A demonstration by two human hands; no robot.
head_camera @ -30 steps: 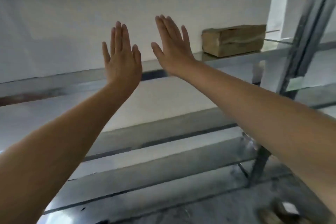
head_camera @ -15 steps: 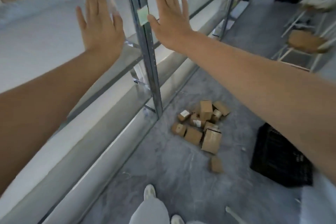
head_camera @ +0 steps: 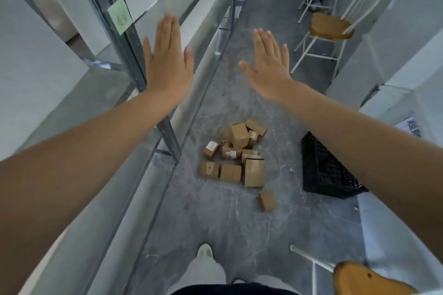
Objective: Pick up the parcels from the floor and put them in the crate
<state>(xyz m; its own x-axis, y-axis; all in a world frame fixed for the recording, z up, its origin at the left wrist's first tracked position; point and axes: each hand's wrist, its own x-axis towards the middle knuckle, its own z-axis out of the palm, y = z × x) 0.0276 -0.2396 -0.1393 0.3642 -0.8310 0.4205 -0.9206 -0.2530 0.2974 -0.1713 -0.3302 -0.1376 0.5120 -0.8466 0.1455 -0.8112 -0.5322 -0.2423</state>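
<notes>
Floor: grey, veined floor (head_camera: 227, 227) of a narrow aisle, running between a metal shelving rack (head_camera: 130, 38) on the left and white walls on the right.
Parcels: a heap of brown cardboard parcels (head_camera: 231, 172) lies on the floor beside the foot of a rack upright, some flat, some tipped on edge, several with white labels.
Stray parcel: one small parcel (head_camera: 268, 200) lies apart from the heap, on its nearer side.
Crate: a black plastic crate (head_camera: 328, 170) stands on the floor to the right of the heap, near it but not touching; the right forearm hides its far corner.
Left hand (head_camera: 169, 62): raised in front of the rack, back towards the camera, fingers straight and together; grip released, holding nothing.
Right hand (head_camera: 266, 67): raised over the aisle, well above the parcels, fingers straight, thumb spread; grip released, holding nothing.
Note: a pale green sticky note (head_camera: 119, 16) is stuck on the rack upright.
Chairs: a white spindle-back chair (head_camera: 332, 29) with a wooden seat stands by the right wall; another wooden seat (head_camera: 364, 280) shows at the bottom right.
Person: a light shoe (head_camera: 205, 250) and pale trouser leg point towards the heap.
</notes>
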